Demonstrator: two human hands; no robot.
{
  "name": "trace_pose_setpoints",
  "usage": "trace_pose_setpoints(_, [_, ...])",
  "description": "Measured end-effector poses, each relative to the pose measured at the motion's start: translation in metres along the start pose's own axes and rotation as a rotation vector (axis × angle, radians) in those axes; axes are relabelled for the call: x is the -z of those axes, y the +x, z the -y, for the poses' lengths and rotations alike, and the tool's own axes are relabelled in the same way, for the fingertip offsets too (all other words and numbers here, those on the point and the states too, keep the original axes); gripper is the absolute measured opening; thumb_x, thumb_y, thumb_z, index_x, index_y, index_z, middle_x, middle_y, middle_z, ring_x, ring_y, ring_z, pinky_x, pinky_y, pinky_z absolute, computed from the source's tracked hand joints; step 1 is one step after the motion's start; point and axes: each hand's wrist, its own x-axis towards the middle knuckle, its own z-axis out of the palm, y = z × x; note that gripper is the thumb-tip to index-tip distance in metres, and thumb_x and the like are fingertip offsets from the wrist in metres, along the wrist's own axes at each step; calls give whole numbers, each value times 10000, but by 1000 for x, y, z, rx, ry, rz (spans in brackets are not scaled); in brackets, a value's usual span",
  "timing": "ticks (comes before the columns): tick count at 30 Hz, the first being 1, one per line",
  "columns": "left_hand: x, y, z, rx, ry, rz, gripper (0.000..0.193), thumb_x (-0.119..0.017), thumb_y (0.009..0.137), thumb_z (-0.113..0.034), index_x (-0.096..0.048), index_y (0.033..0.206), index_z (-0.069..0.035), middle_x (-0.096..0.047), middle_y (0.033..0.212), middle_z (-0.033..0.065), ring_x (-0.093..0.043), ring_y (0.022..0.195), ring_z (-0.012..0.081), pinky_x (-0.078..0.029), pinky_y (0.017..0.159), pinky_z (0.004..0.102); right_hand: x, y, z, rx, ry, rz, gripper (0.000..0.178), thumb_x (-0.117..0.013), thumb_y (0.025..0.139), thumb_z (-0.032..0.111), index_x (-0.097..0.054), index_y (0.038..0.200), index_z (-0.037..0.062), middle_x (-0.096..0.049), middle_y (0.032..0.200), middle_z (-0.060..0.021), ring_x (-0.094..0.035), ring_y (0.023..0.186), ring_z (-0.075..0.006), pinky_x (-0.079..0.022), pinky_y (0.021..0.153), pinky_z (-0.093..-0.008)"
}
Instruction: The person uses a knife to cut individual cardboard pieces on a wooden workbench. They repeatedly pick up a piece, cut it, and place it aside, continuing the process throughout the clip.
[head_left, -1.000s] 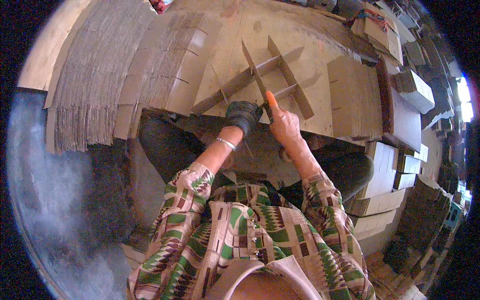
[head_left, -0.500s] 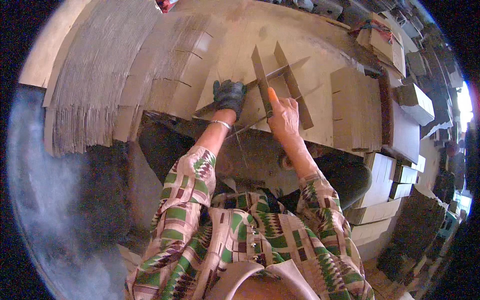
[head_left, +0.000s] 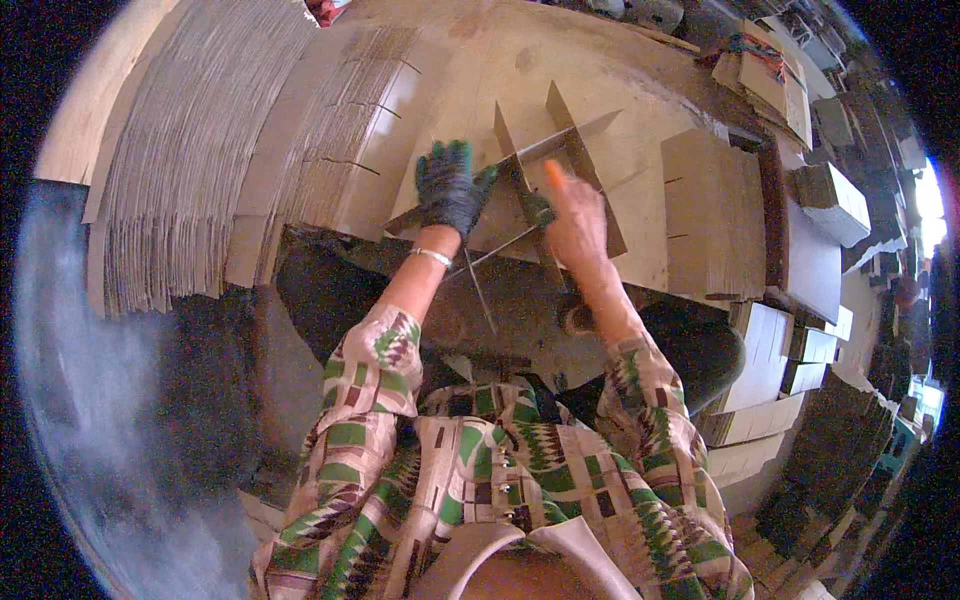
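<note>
Slotted cardboard divider strips stand on edge and cross one another in a loose grid in front of me. My left hand, in a dark glove with green fingertips, is at the left side of this grid. Its fingers are spread and nothing shows in them. My right hand hovers over or beside the near strips, slightly blurred. Its index finger, wearing an orange cover, points away from me, and a dark green cover shows at the thumb. Whether this hand touches a strip is unclear.
Tall rows of stacked cardboard strips line the left, with slotted pieces beside them. Another slotted stack stands at the right of the wooden work surface. Bundled cardboard and more piles lie farther right.
My left hand has lifted away from the strips and spread its fingers, moving slightly left. My right hand has shifted a little, its index finger now raised; the near upright strip has tilted left.
</note>
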Motion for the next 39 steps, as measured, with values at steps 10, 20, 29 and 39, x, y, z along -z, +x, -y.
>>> trace_pose_setpoints(10, [21, -30, -63, -20, -673, 950, 676, -639, 860, -568, -573, 1332, -89, -609, 1315, 232, -577, 1234, 395, -463, 1030, 477, -65, -47, -72, -709, 897, 125, 514, -615, 929, 333, -577, 1314, -5, -685, 1049, -131, -642, 851, -238, -531, 766, -375])
trace_pose_setpoints(20, [123, 85, 78, 184, -172, 126, 286, -489, 985, -264, -589, 1231, -157, -705, 922, 199, -682, 778, 418, -537, 645, 526, -70, -27, -15, -548, 1014, 178, 534, -593, 996, 328, -529, 1398, -17, -678, 1176, -181, -712, 868, -225, -560, 688, -303])
trace_pose_setpoints(29, [133, 122, 230, 452, 564, 397, 409, -518, 974, -216, -498, 1377, -151, -596, 1349, 162, -622, 1182, 346, -512, 944, 503, -87, -82, -19, -625, 874, 316, 387, -565, 987, 87, -559, 1358, -24, -718, 1061, -116, -703, 788, -158, -538, 631, -265])
trace_pose_setpoints(39, [56, 53, 285, 635, 271, 452, 549, -542, 948, -310, -434, 1473, -190, -451, 1523, 92, -460, 1370, 317, -403, 1057, 560, -56, -99, -10, -643, 732, 473, 411, -593, 930, -1, -585, 1340, 10, -733, 1071, -127, -707, 830, -168, -542, 678, -281])
